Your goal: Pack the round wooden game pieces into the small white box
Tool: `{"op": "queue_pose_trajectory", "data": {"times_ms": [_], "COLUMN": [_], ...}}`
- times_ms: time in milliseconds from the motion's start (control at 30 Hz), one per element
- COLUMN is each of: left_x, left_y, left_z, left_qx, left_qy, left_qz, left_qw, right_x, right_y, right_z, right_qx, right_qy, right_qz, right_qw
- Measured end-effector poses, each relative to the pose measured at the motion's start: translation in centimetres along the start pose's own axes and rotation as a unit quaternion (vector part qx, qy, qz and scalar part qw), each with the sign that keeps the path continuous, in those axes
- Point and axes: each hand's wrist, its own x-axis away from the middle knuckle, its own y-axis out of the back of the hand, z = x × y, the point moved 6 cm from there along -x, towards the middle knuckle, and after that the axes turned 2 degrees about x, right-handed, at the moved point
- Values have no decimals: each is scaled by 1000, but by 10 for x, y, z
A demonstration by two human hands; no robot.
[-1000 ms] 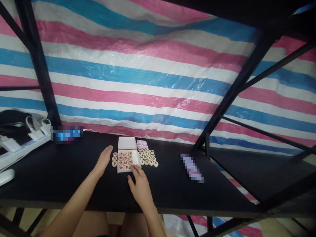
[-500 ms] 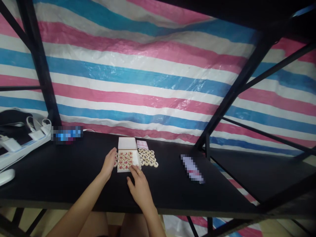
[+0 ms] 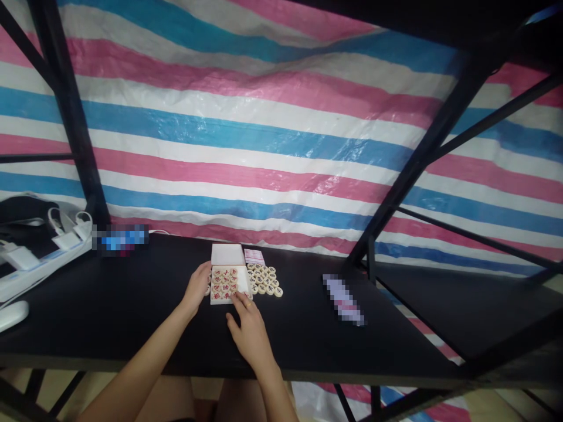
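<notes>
An open white box holds rows of Chinese chess pieces with red characters, its lid tipped back. My left hand rests along the box's left side, fingers stretched out, partly covering a few pieces lying there. My right hand is at the box's front right corner, thumb apart and fingertips over red pieces at the front row; the fingers hide part of those pieces. Right of the box lie several loose pieces with dark characters in rows on the black table.
A folded pinkish paper lies behind the loose pieces. On the right is a blurred pale item. A power strip with chargers, a white mouse-like object and a blurred blue item are at left. Black metal posts frame the table.
The left hand has shifted slightly forward along the box's side, covering more of the pieces there. The right hand stays at the box's front corner almost unmoved.
</notes>
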Motion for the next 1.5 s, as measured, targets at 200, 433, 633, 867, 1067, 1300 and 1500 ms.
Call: {"op": "queue_pose_trajectory", "data": {"times_ms": [200,433,633,867,1067,1300,1500], "left_x": [9,46,55,56,57,57,58], "left_y": [17,36,28,27,26,26,26], "left_z": [-4,2,1,1,2,1,0], "left_qx": [-71,-346,-435,-442,-448,-454,-454], "left_qy": [-58,-181,-189,-192,-193,-193,-198], "left_qz": [-46,-18,26,35,38,40,41], "left_qw": [995,920,880,875,872,869,867], "right_x": [1,1,1,2,1,1,2], "right_y": [5,15,13,11,10,11,10], "right_z": [0,-1,1,5,6,8,7], "right_qx": [-29,-55,-46,-16,-17,-4,-4], "right_qy": [-14,-41,-37,-22,-20,-11,-14], "right_qz": [-15,-61,-24,-8,-1,-8,-3], "right_qw": [999,996,998,1000,1000,1000,1000]}}
